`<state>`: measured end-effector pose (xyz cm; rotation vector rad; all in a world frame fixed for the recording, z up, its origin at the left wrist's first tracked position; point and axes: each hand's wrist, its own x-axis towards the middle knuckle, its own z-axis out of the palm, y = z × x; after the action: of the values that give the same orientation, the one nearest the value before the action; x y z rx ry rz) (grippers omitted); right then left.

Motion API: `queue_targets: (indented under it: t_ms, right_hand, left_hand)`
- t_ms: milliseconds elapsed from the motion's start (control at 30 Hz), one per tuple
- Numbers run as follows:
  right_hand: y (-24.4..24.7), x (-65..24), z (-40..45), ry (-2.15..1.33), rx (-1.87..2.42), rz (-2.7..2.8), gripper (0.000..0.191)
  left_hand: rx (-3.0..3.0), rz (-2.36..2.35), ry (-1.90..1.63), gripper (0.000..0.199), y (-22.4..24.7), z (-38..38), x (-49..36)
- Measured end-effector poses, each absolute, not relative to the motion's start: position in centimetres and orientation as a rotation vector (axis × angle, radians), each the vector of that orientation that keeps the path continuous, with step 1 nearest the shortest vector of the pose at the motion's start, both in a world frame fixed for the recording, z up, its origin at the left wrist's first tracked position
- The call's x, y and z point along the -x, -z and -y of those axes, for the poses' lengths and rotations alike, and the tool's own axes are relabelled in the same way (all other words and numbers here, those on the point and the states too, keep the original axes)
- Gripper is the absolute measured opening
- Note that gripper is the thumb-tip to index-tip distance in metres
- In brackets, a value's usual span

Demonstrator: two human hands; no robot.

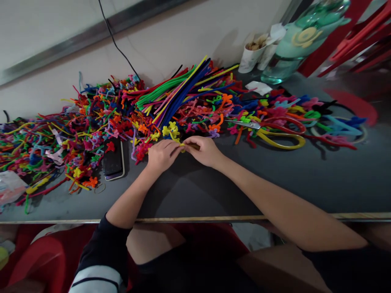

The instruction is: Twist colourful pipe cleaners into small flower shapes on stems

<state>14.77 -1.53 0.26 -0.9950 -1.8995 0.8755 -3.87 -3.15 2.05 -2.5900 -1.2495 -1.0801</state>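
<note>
1. Dark grey counter (pixel 244 183) is running beneath a pale wall (pixel 183 36), carrying a heap of colourful bent pipe cleaners (pixel 88 122).
2. Many flower shapes there are looking finished, I judge; a bundle of straight pipe cleaners (pixel 180 95) is lying unshaped beyond my hands.
3. Between my fingertips, a yellow pipe cleaner (pixel 182 147) is showing a small bend, so I am judging it partly formed.
4. My left hand (pixel 161 155) and right hand (pixel 205 151) are pinching it from opposite sides, fingertips nearly meeting, forearms angling inward over the counter's edge.
</note>
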Motion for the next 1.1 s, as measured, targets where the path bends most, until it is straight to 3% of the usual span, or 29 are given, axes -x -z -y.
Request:
queue_targets:
  t_ms: [133, 367, 500, 867, 1100]
  right_hand:
    - [-0.4, -14.7, 1.7, -0.908, 1.052, 1.952, 0.021]
    - [-0.7, -14.5, 1.6, -1.074, 1.04, 1.802, 0.037]
    - [-0.3, -14.4, 1.5, -1.099, 1.037, 1.712, 0.041]
    - [-0.8, -14.8, 1.5, -1.225, 1.029, 1.747, 0.045]
    - [-0.3, -14.9, 1.5, -1.044, 1.066, 1.905, 0.041]
  left_hand:
    - [2.679, 1.324, 1.084, 0.018, -1.8, 2.9, 4.0]
    - [2.618, 2.027, 1.632, 0.016, -1.3, 2.7, 2.9]
    - [2.608, 2.185, 1.769, 0.02, -1.3, 2.6, 2.8]
    - [2.766, 1.981, 1.648, 0.024, -1.2, 2.4, 3.4]
    - [2.787, 1.519, 1.215, 0.024, -1.3, 2.1, 3.9]
